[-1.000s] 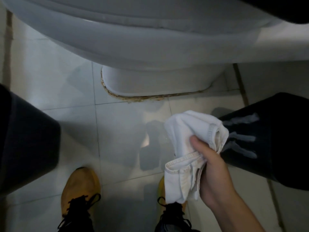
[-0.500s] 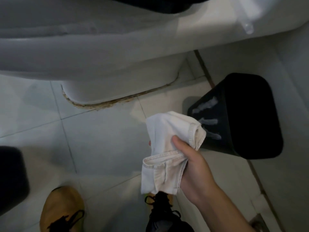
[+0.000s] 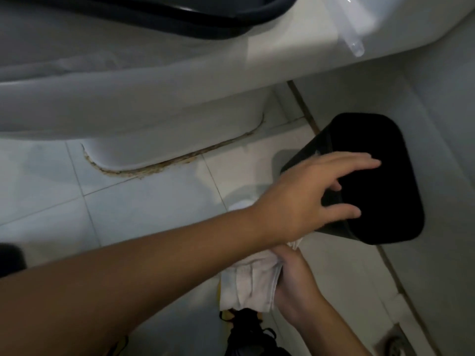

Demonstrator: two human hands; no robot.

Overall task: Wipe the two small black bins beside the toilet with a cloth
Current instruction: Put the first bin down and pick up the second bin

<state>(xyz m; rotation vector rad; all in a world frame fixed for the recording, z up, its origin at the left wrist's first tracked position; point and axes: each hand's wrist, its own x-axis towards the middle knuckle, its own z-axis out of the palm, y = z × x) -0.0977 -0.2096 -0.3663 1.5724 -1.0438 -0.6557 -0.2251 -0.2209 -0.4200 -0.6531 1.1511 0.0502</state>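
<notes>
- At nine o'clock, low on the edge of the view, a dark shape (image 3: 10,258) is showing; it is probably the second bin, but too little is visible to tell, and it is sitting well apart from both hands.
- At eleven o'clock the toilet (image 3: 154,98) is filling the upper half, its base meeting the tiled floor (image 3: 144,209) along a stained seam.
- At the centre the left hand (image 3: 308,199) is reaching across toward three o'clock, fingers spread and lightly bent over the near rim of the bin, apparently to steady or tilt it for wiping; whether the fingertips are pressing the rim yet I cannot tell.
- At five o'clock the right hand (image 3: 295,281) is gripping the white cloth (image 3: 252,286), fingers curled round the bunched folds, holding it just below the left wrist, probably so it is ready once the bin is braced.
- At three o'clock the black bin (image 3: 380,201) is standing on the floor against the wall, beside the toilet, its open mouth facing up toward the camera.
- At four o'clock, near the bottom corner, a floor drain (image 3: 395,345) is sitting well clear of the bin.
</notes>
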